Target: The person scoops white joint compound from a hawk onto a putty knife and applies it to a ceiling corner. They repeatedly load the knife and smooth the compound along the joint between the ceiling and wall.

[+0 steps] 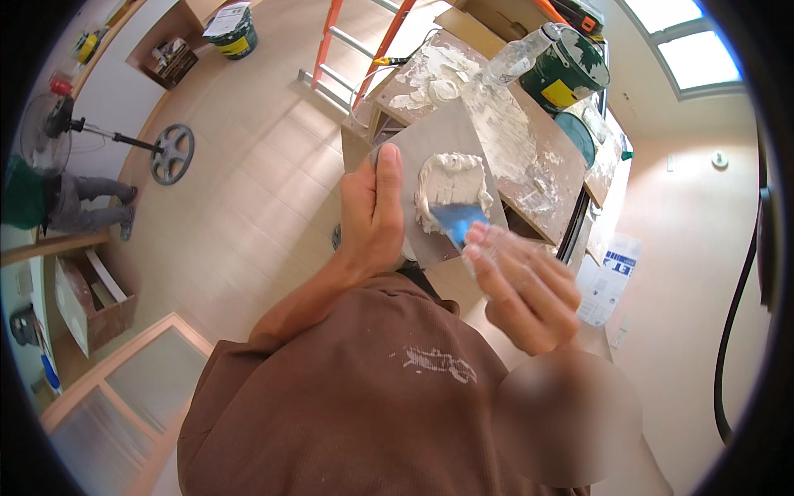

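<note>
My left hand (374, 213) grips the left edge of a grey square board (442, 132), thumb laid on top. A lump of white plaster (451, 183) sits on the board's middle. My right hand (523, 285) holds a small blue scraper (459, 221), its blade pressed into the lower edge of the plaster. Both forearms come up from my brown sleeves at the lower centre.
Beyond the board stands a plaster-smeared worktable (529, 157) with a clear plastic bottle (517, 56) and a green bucket (566, 73). An orange ladder (356, 41) leans behind. A floor fan (50, 124), another bucket (233, 35) and a seated person (78, 207) are at the left.
</note>
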